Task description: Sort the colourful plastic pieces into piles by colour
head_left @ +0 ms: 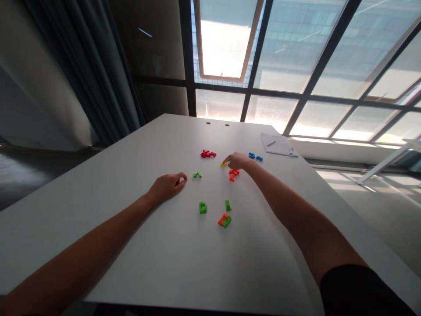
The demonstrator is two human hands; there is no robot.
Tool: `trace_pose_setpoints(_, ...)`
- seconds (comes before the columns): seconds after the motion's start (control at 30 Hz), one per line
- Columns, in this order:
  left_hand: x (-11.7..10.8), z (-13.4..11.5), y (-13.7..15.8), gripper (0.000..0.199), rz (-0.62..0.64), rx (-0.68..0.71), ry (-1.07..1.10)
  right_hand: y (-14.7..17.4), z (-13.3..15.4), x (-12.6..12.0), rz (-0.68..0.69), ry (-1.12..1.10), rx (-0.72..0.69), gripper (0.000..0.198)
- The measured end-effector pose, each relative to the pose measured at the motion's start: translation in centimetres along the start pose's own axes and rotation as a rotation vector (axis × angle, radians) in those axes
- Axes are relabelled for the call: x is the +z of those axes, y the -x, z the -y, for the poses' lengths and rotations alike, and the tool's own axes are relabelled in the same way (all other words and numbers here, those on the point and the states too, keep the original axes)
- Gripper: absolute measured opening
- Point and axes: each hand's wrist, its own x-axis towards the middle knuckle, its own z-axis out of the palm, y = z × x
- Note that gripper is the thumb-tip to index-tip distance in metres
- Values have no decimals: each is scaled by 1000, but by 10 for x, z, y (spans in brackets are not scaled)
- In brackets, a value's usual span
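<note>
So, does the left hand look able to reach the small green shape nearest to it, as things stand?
Probably yes. The left hand lies close beside the small green shape, and I see nothing between them on the table. The right hand is farther right, at the yellow piece.

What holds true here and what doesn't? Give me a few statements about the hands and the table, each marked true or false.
1. The left hand is left of the small green shape. True.
2. The right hand is at the blue pieces. False: its fingers are at the yellow piece; the blue pieces lie to its right.
3. The red pieces lie clustered together. True.
4. The white paper is at the near edge of the table. False: it lies toward the far right.
5. An orange block and a green block sit side by side. True.
</note>
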Motion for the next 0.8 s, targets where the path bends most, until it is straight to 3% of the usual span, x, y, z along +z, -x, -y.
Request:
trace_pose_setpoints(0.17, 1, 0, 0, 31, -7, -2, 9, -10, -29, 3, -31, -29, 46, 53)
trace_pose_setpoints(0.4, 1, 0, 0, 30, -4, 0, 35, 4, -30, 9, -153, -13, 15, 52)
trace_pose_setpoints(0.6, 2, 2, 0, 30, 3, 17, 32, 65, -10, 30, -254, -138, -342, 47)
trace_pose_setpoints(0.8, 0, -3, 0, 34, 16, 55, 5, 139, -4, 76, -312, -341, -626, 52)
